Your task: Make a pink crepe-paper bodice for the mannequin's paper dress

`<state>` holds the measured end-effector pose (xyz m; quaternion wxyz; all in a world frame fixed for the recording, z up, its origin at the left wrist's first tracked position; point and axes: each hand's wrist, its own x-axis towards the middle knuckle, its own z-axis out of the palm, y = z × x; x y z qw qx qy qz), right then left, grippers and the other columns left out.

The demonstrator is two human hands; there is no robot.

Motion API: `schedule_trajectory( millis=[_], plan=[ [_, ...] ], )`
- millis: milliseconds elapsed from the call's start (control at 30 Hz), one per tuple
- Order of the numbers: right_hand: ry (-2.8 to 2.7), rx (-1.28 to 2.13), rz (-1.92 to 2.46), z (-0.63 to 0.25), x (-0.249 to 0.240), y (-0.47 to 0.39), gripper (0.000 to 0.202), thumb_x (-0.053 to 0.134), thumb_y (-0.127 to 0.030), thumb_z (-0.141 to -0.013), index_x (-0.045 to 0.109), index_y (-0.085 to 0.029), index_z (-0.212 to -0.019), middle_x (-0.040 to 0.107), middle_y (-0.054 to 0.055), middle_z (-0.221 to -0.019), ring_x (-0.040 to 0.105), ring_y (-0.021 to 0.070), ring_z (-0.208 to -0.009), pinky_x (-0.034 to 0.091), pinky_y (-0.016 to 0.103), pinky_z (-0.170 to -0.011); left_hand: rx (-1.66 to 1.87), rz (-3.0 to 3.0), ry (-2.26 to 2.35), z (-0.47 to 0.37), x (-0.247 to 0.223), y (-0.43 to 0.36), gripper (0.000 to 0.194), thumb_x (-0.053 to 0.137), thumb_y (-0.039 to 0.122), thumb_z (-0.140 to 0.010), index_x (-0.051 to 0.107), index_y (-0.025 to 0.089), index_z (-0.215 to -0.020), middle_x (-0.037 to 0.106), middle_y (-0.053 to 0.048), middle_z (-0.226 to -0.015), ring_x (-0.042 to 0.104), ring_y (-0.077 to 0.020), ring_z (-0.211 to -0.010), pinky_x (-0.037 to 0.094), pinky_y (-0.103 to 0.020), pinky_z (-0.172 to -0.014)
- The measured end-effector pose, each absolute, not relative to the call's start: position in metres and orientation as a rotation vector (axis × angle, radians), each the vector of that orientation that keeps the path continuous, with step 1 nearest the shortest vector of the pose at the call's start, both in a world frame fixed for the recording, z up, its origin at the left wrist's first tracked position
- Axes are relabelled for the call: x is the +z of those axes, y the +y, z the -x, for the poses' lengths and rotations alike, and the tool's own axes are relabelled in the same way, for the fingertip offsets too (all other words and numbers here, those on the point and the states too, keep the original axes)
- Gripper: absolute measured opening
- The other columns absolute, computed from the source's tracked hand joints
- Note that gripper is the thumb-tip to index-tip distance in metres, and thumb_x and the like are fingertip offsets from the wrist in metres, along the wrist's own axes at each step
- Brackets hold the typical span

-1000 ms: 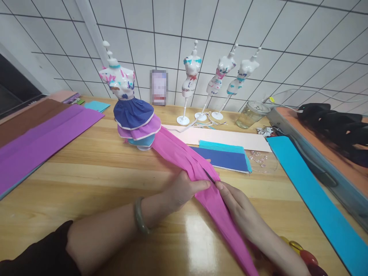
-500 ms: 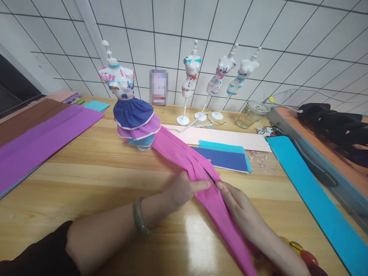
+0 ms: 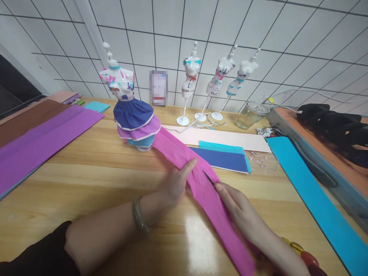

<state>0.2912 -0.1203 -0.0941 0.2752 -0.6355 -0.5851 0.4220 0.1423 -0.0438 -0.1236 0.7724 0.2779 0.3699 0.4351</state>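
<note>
A long pink crepe-like strip [image 3: 212, 207] runs from under the layered skirt of the mannequin [image 3: 120, 86] down to the front edge of view. My left hand [image 3: 179, 182], a bracelet on its wrist, grips the strip's left side, thumb on top and the other fingers hidden beneath. Thin dark tweezers [image 3: 209, 178] lie with their tip on the strip. They are pinched in my right hand [image 3: 234, 199], which also rests along the strip's right edge. The mannequin's skirt [image 3: 133, 115] has blue, purple and teal tiers with white edging.
Three smaller mannequins [image 3: 191, 76] stand by the tiled wall, near a glass jar [image 3: 251, 115]. Purple sheets [image 3: 48, 134] lie at the left, a turquoise strip [image 3: 313, 195] at the right. Blue folded material [image 3: 221, 159] and a pale strip [image 3: 218, 138] are behind the pink one.
My left hand has shifted up and left along the pink strip, its thumb now farther from the tweezers. The strip lies flatter below it. My right hand has hardly moved.
</note>
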Motion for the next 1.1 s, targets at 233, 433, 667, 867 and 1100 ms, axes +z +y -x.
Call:
schedule_trajectory(
  millis=[233, 433, 667, 867, 1100],
  plan=[
    [-1.554, 1.115, 1.706, -0.298, -0.087, -0.123, 0.041, 0.039, -0.055, -0.092, 0.054, -0.022, -0.072, 0.060, 0.003, -0.074, 0.053, 0.0203, -0.072, 0.041, 0.028, -0.061, 1.193, -0.571, 0.782, -0.140, -0.121, -0.034, 0.024, 0.077, 0.027, -0.067, 0.068, 0.018, -0.087, 0.070, -0.001, -0.087, 0.064, -0.0205, -0.090, 0.048, -0.035, -0.088],
    [-1.324, 1.526, 1.379, -0.317, -0.082, -0.131, 0.049, 0.049, -0.071, -0.079, 0.044, -0.023, -0.068, 0.036, -0.005, -0.053, 0.028, 0.0107, -0.043, 0.025, 0.026, -0.042, 1.159, -0.401, 0.830, -0.140, -0.119, -0.027, 0.021, 0.078, 0.022, -0.063, 0.067, 0.016, -0.080, 0.069, -0.002, -0.079, 0.065, -0.0208, -0.082, 0.050, -0.038, -0.085],
    [-1.237, 1.054, 1.454, -0.320, -0.086, -0.117, 0.044, 0.063, -0.050, -0.082, 0.031, -0.023, -0.066, 0.035, -0.006, -0.061, 0.030, 0.0100, -0.052, 0.027, 0.024, -0.047, 0.924, -0.537, 0.719, -0.143, -0.114, -0.047, 0.019, 0.074, 0.024, -0.071, 0.067, 0.015, -0.085, 0.071, -0.006, -0.090, 0.065, -0.0232, -0.088, 0.048, -0.040, -0.089],
    [-1.444, 0.915, 1.627, -0.315, -0.093, -0.111, 0.028, 0.064, -0.047, -0.079, 0.055, -0.021, -0.083, 0.053, 0.000, -0.073, 0.048, 0.0145, -0.063, 0.041, 0.026, -0.055, 0.737, -0.649, 0.569, -0.143, -0.113, -0.054, 0.026, 0.070, 0.022, -0.075, 0.068, 0.011, -0.098, 0.071, -0.012, -0.103, 0.064, -0.0295, -0.100, 0.046, -0.045, -0.095],
    [-1.479, 0.918, 1.641, -0.307, -0.103, -0.111, 0.020, 0.065, -0.038, -0.078, 0.054, -0.022, -0.078, 0.053, -0.002, -0.069, 0.051, 0.0157, -0.065, 0.046, 0.026, -0.060, 0.799, -0.440, 0.549, -0.139, -0.112, -0.037, 0.023, 0.063, 0.028, -0.079, 0.069, 0.012, -0.095, 0.073, -0.011, -0.094, 0.067, -0.0281, -0.093, 0.047, -0.044, -0.094]
  ],
)
